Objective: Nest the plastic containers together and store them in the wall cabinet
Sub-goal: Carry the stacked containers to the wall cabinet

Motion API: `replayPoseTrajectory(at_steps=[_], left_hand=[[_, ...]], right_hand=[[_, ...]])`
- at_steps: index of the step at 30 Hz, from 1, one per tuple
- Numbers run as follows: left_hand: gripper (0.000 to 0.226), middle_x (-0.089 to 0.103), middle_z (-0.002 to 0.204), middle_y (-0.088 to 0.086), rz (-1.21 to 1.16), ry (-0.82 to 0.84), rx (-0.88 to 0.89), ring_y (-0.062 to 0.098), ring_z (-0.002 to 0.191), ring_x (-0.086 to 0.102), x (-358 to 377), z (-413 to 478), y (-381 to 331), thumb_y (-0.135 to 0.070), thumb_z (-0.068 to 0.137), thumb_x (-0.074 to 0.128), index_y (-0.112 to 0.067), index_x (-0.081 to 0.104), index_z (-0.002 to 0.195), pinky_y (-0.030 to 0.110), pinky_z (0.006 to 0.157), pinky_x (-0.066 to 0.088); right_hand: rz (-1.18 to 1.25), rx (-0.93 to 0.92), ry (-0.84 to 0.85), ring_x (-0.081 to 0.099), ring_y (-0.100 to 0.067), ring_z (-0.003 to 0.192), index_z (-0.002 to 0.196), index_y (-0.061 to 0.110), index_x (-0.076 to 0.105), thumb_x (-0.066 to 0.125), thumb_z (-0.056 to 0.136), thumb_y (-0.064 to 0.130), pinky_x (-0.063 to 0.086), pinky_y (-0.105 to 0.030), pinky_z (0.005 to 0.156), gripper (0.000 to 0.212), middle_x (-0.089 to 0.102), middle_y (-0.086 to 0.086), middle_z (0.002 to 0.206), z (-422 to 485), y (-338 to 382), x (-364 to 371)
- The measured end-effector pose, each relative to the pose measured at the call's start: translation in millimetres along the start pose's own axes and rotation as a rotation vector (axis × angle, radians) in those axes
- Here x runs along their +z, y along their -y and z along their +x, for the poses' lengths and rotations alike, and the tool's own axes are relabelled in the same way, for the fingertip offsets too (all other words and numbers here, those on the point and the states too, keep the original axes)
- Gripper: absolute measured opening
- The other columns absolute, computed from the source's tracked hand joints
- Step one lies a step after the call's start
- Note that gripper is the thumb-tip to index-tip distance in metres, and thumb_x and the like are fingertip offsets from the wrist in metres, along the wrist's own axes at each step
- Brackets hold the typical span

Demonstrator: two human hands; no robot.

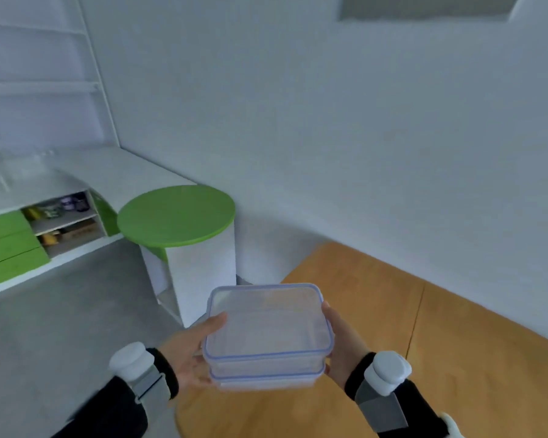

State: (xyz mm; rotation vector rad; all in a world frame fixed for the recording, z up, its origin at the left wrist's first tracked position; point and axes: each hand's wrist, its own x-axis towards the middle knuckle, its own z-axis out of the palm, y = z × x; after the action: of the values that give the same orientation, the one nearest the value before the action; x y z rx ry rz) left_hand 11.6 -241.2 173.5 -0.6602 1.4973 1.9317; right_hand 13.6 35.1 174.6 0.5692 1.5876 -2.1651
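Two clear plastic containers (268,333) with blue-edged rims sit nested, one inside the other, in front of my chest. My left hand (192,354) grips their left side with the thumb on the upper rim. My right hand (340,346) presses against their right side. Both wrists wear white sensor units on grey straps. The nested pair hangs in the air above the left edge of a wooden table (440,349). A wall cabinet's underside (424,7) shows at the top right, high on the white wall.
A white pedestal with a round green top (176,216) stands just left of the table. Further left, a low white and green unit (10,245) has open shelves holding small items. White wall shelves (35,86) rise above it. Grey floor lies between.
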Motion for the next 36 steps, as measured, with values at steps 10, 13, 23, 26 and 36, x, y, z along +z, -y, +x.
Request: replayPoseTrajectory(at_steps=[10, 13, 23, 26, 36], left_hand=[[0.054, 0.059, 0.105, 0.005, -0.168, -0.240, 0.113, 0.024, 0.095, 0.054, -176, -55, -45, -0.050, 0.065, 0.077, -0.021, 0.063, 0.108, 0.048, 0.084, 0.048], [0.064, 0.058, 0.111, 0.005, -0.203, -0.298, 0.142, 0.023, 0.097, 0.054, -237, -71, -66, -0.052, 0.050, 0.076, -0.023, 0.061, 0.106, 0.049, 0.087, 0.047], [0.083, 0.052, 0.133, 0.005, -0.254, -0.427, 0.223, 0.028, 0.116, 0.048, -409, -89, -145, -0.051, 0.049, 0.083, -0.022, 0.056, 0.123, 0.060, 0.100, 0.038], [0.076, 0.052, 0.132, 0.005, -0.290, -0.446, 0.230, 0.029, 0.117, 0.048, -452, -79, -168, -0.050, 0.052, 0.083, -0.024, 0.057, 0.119, 0.061, 0.101, 0.036], [0.055, 0.054, 0.130, 0.008, -0.374, -0.510, 0.235, 0.027, 0.103, 0.054, -575, -17, -267, -0.048, 0.065, 0.075, -0.019, 0.060, 0.109, 0.061, 0.100, 0.037]], right_hand=[[-0.126, 0.086, 0.198, 0.056, -0.024, 0.090, 0.112, 0.024, 0.066, 0.059, 0.078, 0.063, 0.046, -0.029, 0.065, 0.052, 0.062, -0.007, 0.120, 80, -7, 211], [-0.132, 0.137, 0.230, 0.058, -0.024, 0.100, 0.120, 0.024, 0.063, 0.059, 0.078, 0.063, 0.049, -0.029, 0.065, 0.057, 0.059, -0.008, 0.130, 101, -12, 284], [-0.194, 0.145, 0.446, 0.059, -0.023, 0.092, 0.114, 0.027, 0.060, 0.060, 0.079, 0.061, 0.049, -0.030, 0.067, 0.049, 0.060, -0.003, 0.115, 177, -19, 488], [-0.188, 0.152, 0.516, 0.061, -0.030, 0.109, 0.124, 0.025, 0.062, 0.065, 0.074, 0.062, 0.053, -0.037, 0.081, 0.062, 0.065, -0.007, 0.123, 208, -17, 542], [-0.249, 0.197, 0.690, 0.073, -0.027, 0.084, 0.117, 0.017, 0.066, 0.041, 0.091, 0.056, 0.057, -0.033, 0.067, 0.053, 0.076, -0.009, 0.096, 321, 21, 695]])
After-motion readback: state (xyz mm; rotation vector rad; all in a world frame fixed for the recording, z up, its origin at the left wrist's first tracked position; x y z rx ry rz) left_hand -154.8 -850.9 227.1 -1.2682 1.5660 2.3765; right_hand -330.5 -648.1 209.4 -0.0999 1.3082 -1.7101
